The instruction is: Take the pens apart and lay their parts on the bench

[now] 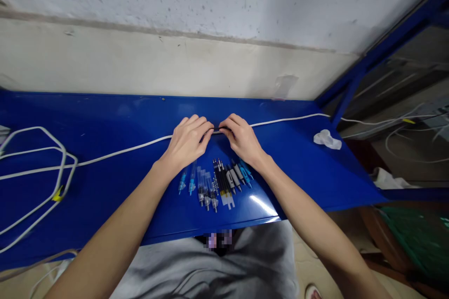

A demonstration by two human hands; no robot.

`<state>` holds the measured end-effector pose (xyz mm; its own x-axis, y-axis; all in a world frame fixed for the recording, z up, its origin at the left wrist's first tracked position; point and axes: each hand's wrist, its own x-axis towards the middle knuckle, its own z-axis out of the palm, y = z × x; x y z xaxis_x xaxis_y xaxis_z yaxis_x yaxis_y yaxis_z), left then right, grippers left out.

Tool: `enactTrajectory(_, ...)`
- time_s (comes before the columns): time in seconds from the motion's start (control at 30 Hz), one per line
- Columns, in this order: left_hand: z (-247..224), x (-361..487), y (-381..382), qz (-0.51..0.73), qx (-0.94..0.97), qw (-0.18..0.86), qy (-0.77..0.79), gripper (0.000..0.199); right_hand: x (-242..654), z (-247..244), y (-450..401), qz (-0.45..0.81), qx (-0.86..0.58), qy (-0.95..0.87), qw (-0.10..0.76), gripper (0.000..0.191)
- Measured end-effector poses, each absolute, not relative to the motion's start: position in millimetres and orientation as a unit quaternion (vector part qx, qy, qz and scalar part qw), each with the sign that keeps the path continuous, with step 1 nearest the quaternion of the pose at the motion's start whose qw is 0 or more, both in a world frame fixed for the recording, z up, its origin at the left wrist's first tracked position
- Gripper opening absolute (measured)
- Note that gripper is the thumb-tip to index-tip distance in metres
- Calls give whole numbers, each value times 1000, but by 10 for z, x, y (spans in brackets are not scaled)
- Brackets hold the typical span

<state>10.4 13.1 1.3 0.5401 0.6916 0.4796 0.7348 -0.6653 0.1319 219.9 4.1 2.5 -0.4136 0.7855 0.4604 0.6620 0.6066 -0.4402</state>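
Observation:
My left hand point(191, 135) and my right hand point(242, 138) meet over the middle of the table, fingers closed in a pinch. Between their fingertips runs a thin dark piece point(216, 129), too small to identify; each hand grips one end. Just below lie pen parts in rows: pieces with blue tips in clear tubes point(192, 182), clear tubes with dark tips point(206, 191), small springs point(215, 184), dark refills point(223, 177), grey pen barrels point(234, 177) and blue pen barrels point(246, 174). My right wrist is close to the blue barrels.
A white cable point(122, 152) crosses the blue table point(115, 117) behind my hands and coils at the left, with a yellow tag point(58, 194). Crumpled white paper point(327, 139) lies at the right. A wall point(175, 65) backs the table; a blue frame point(351, 91) stands right.

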Motion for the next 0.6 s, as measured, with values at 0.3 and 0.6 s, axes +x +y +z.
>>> enactTrajectory(0.3, 2, -23, 195, -323, -819, 101, -463, 21, 2313, 66, 90, 115, -447, -785, 413, 18)
enactTrajectory(0.6, -43, -41, 198, -395, -785, 88, -469, 21, 2495, 67, 160, 178, -497, -691, 494, 18)
